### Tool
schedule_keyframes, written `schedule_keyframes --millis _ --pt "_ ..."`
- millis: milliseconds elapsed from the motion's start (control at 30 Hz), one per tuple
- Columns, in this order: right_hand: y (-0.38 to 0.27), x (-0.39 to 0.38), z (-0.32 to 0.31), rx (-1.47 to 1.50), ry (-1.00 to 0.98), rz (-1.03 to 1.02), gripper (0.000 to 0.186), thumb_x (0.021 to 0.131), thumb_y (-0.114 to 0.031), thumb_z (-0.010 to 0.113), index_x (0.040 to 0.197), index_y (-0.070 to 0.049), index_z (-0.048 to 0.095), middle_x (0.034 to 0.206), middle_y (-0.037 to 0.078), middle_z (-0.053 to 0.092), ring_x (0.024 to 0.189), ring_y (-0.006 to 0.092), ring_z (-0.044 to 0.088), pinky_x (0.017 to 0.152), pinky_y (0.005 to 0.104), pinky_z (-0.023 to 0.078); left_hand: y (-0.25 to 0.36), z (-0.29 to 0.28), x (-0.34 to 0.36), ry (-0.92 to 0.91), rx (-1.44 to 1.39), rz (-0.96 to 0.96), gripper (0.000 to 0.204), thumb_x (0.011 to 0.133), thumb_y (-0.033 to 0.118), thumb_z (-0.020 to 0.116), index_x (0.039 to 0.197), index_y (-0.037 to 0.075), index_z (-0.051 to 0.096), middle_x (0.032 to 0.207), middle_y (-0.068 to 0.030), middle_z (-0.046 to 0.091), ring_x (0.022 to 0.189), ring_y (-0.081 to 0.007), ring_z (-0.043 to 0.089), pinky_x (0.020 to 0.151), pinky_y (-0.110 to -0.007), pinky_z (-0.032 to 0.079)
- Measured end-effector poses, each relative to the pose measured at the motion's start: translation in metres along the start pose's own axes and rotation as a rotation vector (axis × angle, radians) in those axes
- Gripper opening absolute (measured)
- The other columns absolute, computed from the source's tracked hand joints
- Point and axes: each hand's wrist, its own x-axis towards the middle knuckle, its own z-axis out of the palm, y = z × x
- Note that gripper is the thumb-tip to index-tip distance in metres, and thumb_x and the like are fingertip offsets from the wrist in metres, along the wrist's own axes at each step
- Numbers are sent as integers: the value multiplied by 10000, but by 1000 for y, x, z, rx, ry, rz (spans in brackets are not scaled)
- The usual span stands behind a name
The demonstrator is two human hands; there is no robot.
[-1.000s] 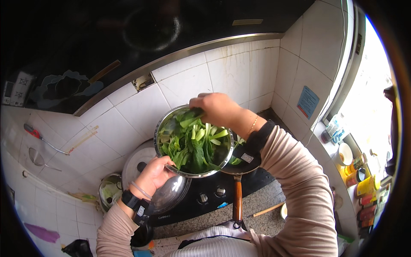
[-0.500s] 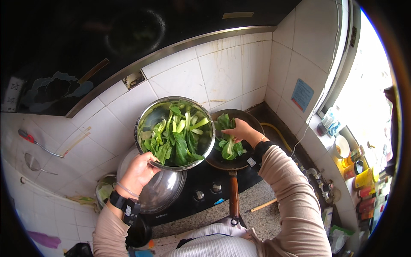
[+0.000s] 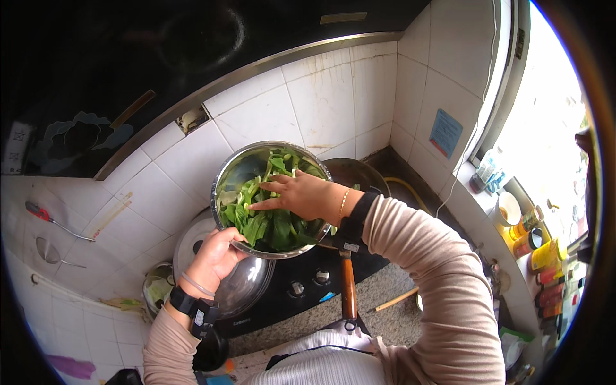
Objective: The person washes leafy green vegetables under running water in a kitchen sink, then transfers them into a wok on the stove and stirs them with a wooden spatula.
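Observation:
My left hand (image 3: 219,253) grips the near-left rim of a steel bowl (image 3: 226,172) holding leafy greens (image 3: 255,228) with pale stalks. My right hand (image 3: 296,194) rests over the greens inside the bowl, fingers spread and pointing left. The bowl is held up over the stove (image 3: 308,289). A frying pan (image 3: 364,174) with a wooden handle (image 3: 348,285) lies partly hidden behind the bowl and my right wrist. Under the bowl at left is a domed steel lid (image 3: 246,292).
A smaller pot (image 3: 157,287) stands left of the lid. A black range hood (image 3: 160,77) overhangs the tiled wall. Jars and bottles (image 3: 539,260) crowd the windowsill at right. A yellow hose (image 3: 410,191) runs behind the pan. A wooden stick (image 3: 394,298) lies on the counter.
Half a second ago my right hand held greens down in the pan; now it is back in the bowl with fingers spread. The bowl has shifted slightly right over the pan.

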Motion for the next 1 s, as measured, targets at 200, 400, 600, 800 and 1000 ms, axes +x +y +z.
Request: schedule_keyframes --millis 200,400,600,800,1000 --pt "15 16 -8 84 -104 -77 386 814 -84 628 1167 -239 654 1169 79 558 1027 298 619 812 395 551 -8 -8 1 -33 -20 -68 165 826 5 523 963 -52 595 947 -141 644 803 -249 650 748 -400 580" --pt "30 17 -42 170 111 78 457 686 -72 747 1112 -208 653 1138 43 573 1011 288 613 817 394 549 -6 -10 0 -3 -6 -22 131 826 11 529 929 -34 596 936 -128 644 838 -236 641 769 -394 572" --pt "51 -3 -56 245 193 248 474 657 -47 765 1099 -162 639 1138 44 591 1037 286 615 841 394 544 -3 -27 4 53 -18 -23 106 833 24 533 901 -24 600 899 -121 641 823 -227 633 768 -387 565" --pt "83 -60 -48 354 318 628 388 702 -137 740 1069 -184 619 1021 66 609 963 317 624 805 409 516 6 -25 -3 101 -5 9 66 837 43 542 827 0 591 877 -114 634 794 -222 625 724 -375 559" --pt "90 -109 13 293 93 891 487 702 -255 784 1139 -167 590 1031 108 640 986 333 631 826 427 516 9 -34 -2 102 -51 -6 82 834 31 523 827 -12 592 853 -109 640 780 -220 631 706 -361 570"
